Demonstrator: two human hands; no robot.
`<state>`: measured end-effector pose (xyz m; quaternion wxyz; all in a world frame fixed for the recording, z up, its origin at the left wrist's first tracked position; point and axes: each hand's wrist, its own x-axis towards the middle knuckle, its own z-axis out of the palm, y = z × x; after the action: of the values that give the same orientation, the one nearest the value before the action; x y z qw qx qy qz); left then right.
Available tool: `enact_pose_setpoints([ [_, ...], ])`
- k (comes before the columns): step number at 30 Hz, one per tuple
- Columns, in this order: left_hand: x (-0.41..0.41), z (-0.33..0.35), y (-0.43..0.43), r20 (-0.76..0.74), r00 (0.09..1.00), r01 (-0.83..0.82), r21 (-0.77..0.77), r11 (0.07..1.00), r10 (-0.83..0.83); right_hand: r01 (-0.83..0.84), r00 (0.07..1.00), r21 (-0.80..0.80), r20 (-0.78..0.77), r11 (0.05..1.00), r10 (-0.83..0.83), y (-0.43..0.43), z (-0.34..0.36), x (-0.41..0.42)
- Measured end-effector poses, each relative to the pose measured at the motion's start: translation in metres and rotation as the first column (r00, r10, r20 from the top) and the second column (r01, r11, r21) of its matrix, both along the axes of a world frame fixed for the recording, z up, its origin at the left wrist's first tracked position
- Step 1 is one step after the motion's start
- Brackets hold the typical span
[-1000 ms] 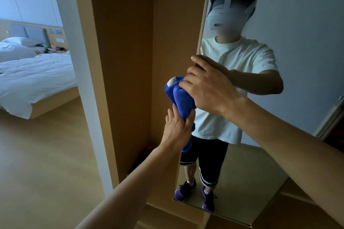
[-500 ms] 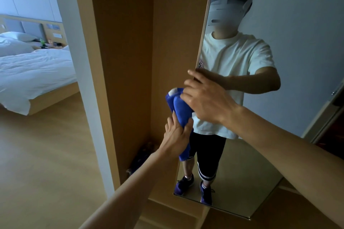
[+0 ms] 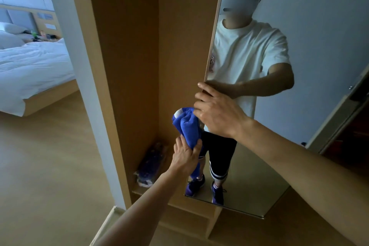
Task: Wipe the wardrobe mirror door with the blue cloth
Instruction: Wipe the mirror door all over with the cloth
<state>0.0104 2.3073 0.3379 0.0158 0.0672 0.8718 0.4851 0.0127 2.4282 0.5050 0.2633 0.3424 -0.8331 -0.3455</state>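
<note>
The wardrobe mirror door [image 3: 309, 66] stands open and reflects me. My right hand [image 3: 217, 114] grips its left edge at mid height, fingers curled round the edge. The blue cloth [image 3: 187, 124] is bunched against that edge just below and left of those fingers, and its tail hangs down. My left hand [image 3: 185, 158] grips the cloth's lower part from underneath. Behind my hands the cloth's contact with the glass is hidden.
The open wooden wardrobe [image 3: 129, 66] is left of the door, with a wrapped package [image 3: 151, 164] on its floor. A white wall edge [image 3: 83, 86] and a bed [image 3: 34, 66] lie further left. A sliding door [image 3: 339, 116] shows at the right.
Both hands and the cloth now sit lower along the door's left edge than a second ago. The grips look unchanged, and my view has moved closer.
</note>
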Motion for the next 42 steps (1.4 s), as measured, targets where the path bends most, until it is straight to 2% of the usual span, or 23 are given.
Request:
enact_pose_setpoints([
  [3, -0.001, -0.008, -0.006, 0.050, 0.998, 0.037, 0.035, 0.999, -0.039, 0.019, 0.998, 0.031, 0.064, 0.999, -0.020, -0.003, -0.015, 0.001],
  [5, -0.003, 0.003, -0.006, 0.035, 0.999, 0.033, 0.076, 0.997, -0.036, 0.018, 0.999, 0.022, 0.046, 1.000, -0.019, -0.004, -0.014, 0.000],
  [10, -0.006, 0.045, 0.000, -0.168, 0.985, -0.006, 0.164, 0.986, 0.034, -0.003, 0.996, -0.120, -0.085, 0.993, -0.007, -0.008, 0.017, -0.004],
  [14, -0.008, 0.041, 0.000, -0.215, 0.975, -0.023, 0.127, 0.992, 0.050, -0.034, 0.995, -0.144, -0.097, 0.989, 0.020, -0.007, 0.021, -0.005],
  [17, -0.009, 0.014, -0.001, -0.168, 0.986, -0.011, 0.090, 0.996, 0.026, -0.037, 0.997, -0.125, -0.068, 0.991, 0.028, -0.001, 0.007, -0.001],
  [22, 0.001, -0.048, -0.011, 0.077, 0.996, 0.032, 0.028, 0.999, -0.034, 0.004, 1.000, -0.001, 0.031, 1.000, -0.004, 0.003, -0.028, 0.004],
  [24, 0.005, -0.060, -0.011, 0.109, 0.994, 0.022, 0.036, 0.999, -0.026, -0.004, 0.998, 0.029, 0.062, 1.000, 0.003, 0.002, -0.040, 0.005],
  [27, 0.009, -0.053, -0.005, 0.082, 0.996, 0.015, 0.083, 0.996, -0.022, -0.012, 0.995, 0.063, 0.097, 0.998, 0.005, 0.008, -0.055, 0.005],
  [29, 0.010, -0.039, -0.001, 0.001, 1.000, 0.012, 0.124, 0.992, -0.013, -0.018, 0.995, 0.060, 0.099, 0.998, 0.012, 0.009, -0.057, 0.004],
  [32, 0.008, -0.017, 0.001, -0.087, 0.996, -0.015, 0.169, 0.986, 0.030, -0.021, 0.998, -0.021, 0.052, 1.000, 0.022, 0.003, -0.047, 0.002],
  [37, 0.015, -0.012, 0.002, -0.079, 0.991, -0.095, 0.166, 0.982, 0.109, -0.090, 0.996, -0.104, 0.015, 0.991, 0.092, -0.005, -0.031, 0.001],
  [42, 0.018, -0.045, 0.001, -0.027, 0.992, -0.118, 0.085, 0.989, 0.121, -0.085, 0.989, -0.028, 0.120, 0.996, 0.088, 0.000, -0.063, 0.009],
])
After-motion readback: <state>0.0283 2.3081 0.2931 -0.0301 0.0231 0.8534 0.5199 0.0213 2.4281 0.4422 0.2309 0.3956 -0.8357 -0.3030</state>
